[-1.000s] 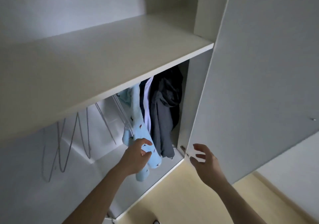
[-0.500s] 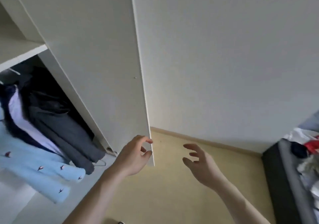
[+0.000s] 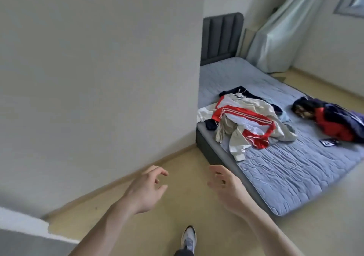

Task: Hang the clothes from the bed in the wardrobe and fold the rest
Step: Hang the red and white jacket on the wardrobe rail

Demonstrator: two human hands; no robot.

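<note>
Both hands are held out in front of the person, above the yellowish floor (image 3: pixel 177 206), and neither one holds anything. The left hand (image 3: pixel 146 190) has its fingers loosely curled and apart, and the right hand (image 3: pixel 226 188) is the same, with relaxed, slightly bent fingers. The two hands are near each other but do not touch.

The bed (image 3: pixel 285 167) stands to the right, with a blue-grey quilted cover and a dark grey headboard (image 3: pixel 221 39) at its far end. Near the left edge of the bed lies a pile of clothes (image 3: pixel 246 125): beige, white and red pieces with white stripes, and something dark blue behind them. Close to the right edge lies a second heap (image 3: pixel 331 121), dark blue and red. Between this heap and the near edge there is a small dark flat object (image 3: pixel 330 143); I cannot tell what it is.

A white wall (image 3: pixel 98 78) fills the left side. A shoe (image 3: pixel 188 240) shows at the bottom, on the floor. A pale green curtain (image 3: pixel 275 35) hangs in the far corner.
</note>
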